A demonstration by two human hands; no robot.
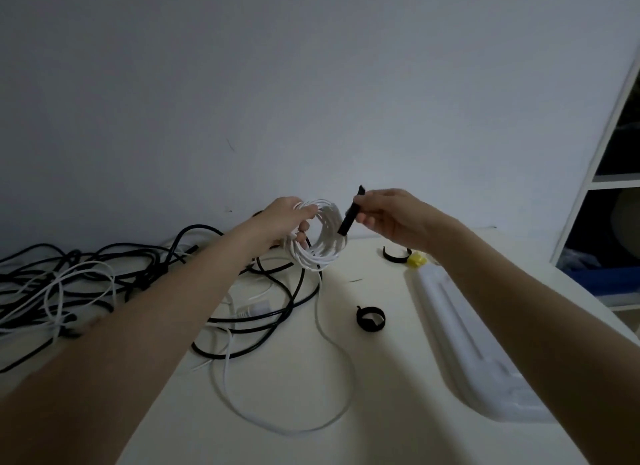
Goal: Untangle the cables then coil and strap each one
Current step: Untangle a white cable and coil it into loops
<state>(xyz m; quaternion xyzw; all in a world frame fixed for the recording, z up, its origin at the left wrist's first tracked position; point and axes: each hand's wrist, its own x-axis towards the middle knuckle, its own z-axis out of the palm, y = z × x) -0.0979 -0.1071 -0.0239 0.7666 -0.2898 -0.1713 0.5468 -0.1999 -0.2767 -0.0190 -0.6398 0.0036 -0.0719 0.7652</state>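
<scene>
Loose white cable (pixel 332 388) trails in a wide loop across the near part of the pale surface (pixel 381 378), its free end running up toward the coil held above. Just right of it lies a long white power strip (pixel 460 340) with a yellow tag (pixel 416 259) at its far end. Between cable and strip sits a rolled black strap (pixel 370 320), and a second curled black strap (pixel 396 253) lies farther back beside the yellow tag. To the left, black cables (pixel 263 312) and thin white cables (pixel 59 291) sprawl in a tangle, with a white plug (pixel 254 308) among them. Above the surface, the left hand (pixel 287 222) grips a white cable coil (pixel 320 236), its fingers (pixel 304 227) curled through the middle of the loops. The right hand (pixel 391 215) pinches a black strap (pixel 349 217) between thumb and fingertips, holding it tilted against the coil's right edge; whether it wraps round the loops cannot be told. Behind stands a plain wall (pixel 311 83), with a white shelf unit (pixel 609 187) at far right.
</scene>
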